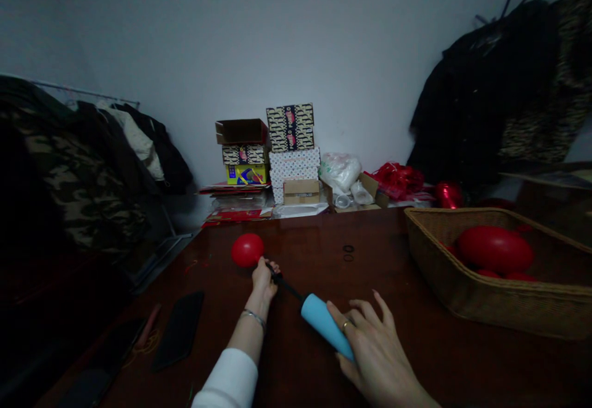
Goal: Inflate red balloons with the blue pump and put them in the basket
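A small, partly inflated red balloon (247, 249) sits at the black nozzle of a light blue hand pump (325, 327) over the dark wooden table (324, 254). My left hand (263, 277) pinches the balloon's neck onto the nozzle tip. My right hand (374, 349) grips the pump's blue barrel from the near end, fingers spread over it. The pump lies slanted, nozzle pointing up-left.
A wicker basket (490, 300) at the right holds inflated red balloons (494, 249). Stacked boxes (290, 152) and bags line the wall. A dark phone (179, 329) lies at the left. Small black rings (348, 252) rest mid-table. Clothes hang on both sides.
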`<state>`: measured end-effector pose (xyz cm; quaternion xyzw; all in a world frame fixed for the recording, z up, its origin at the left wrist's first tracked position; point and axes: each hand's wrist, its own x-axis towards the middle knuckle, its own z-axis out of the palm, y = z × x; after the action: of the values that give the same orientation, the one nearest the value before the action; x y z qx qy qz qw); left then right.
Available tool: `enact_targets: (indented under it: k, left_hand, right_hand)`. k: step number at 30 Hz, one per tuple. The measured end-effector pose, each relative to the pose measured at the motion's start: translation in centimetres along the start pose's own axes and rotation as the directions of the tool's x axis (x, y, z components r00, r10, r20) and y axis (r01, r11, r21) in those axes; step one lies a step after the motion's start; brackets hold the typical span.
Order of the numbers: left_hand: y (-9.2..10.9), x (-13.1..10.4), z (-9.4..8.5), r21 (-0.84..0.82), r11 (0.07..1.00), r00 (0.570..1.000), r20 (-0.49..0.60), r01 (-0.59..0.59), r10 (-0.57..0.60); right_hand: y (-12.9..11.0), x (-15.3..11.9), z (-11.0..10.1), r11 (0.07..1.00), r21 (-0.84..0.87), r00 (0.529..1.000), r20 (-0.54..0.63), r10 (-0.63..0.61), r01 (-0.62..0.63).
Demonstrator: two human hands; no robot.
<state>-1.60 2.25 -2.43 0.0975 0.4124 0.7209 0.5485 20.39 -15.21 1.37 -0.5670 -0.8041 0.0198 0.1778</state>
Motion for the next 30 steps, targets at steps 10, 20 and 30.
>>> enact_targets:
  k: [10, 20, 30]
  left_hand:
    - [-2.9, -2.2, 0.7, -0.016, 1.0, 1.0, 0.019, 0.021, -0.021]
    - [-5.5, -5.0, 1.1, 0.048, 0.996, 0.993, 0.085, 0.074, -0.078]
    - [-3.6, -3.6, 1.0, -0.012, 1.0, 0.997, 0.07, 0.029, -0.028]
  right_hand:
    - [-0.4, 0.4, 1.0, 0.994, -0.106, 0.998, -0.055, 0.03, -0.036]
    - [-1.3, 1.2, 2.6, 0.983, -0.168, 0.995, -0.078, 0.062, -0.074]
    - [-1.8, 1.1, 3.5, 0.983, -0.18, 0.99, -0.141, 0.002, -0.028]
